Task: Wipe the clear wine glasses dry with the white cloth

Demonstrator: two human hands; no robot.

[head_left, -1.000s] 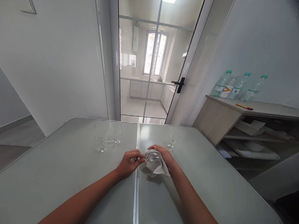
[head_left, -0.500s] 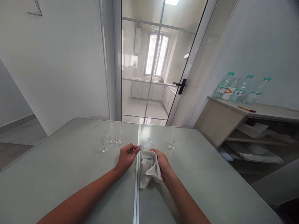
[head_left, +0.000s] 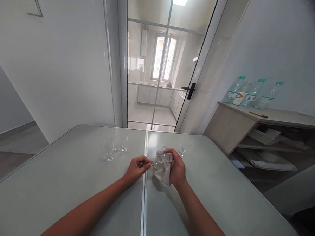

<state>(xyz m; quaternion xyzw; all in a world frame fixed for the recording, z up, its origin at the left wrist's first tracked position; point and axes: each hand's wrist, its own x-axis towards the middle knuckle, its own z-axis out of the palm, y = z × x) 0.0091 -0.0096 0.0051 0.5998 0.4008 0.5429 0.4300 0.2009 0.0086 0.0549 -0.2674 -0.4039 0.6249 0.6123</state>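
My left hand (head_left: 137,168) pinches the stem and foot of a clear wine glass (head_left: 158,163) held sideways above the grey table (head_left: 64,183). Around the glass bowl my right hand (head_left: 176,168) presses a white cloth (head_left: 164,169), fingers curled over it. Three more clear glasses (head_left: 113,148) stand together on the table's left half. A single glass (head_left: 183,147) stands just beyond my right hand.
A seam runs down the table's middle (head_left: 143,201). A glass door with a black handle (head_left: 189,89) is behind the table. To the right, a wooden shelf unit (head_left: 252,126) carries several water bottles (head_left: 250,93) and papers.
The glass was upright with the cloth hanging below it half a second ago. Now it lies sideways and my right hand has wrapped the cloth round its bowl.
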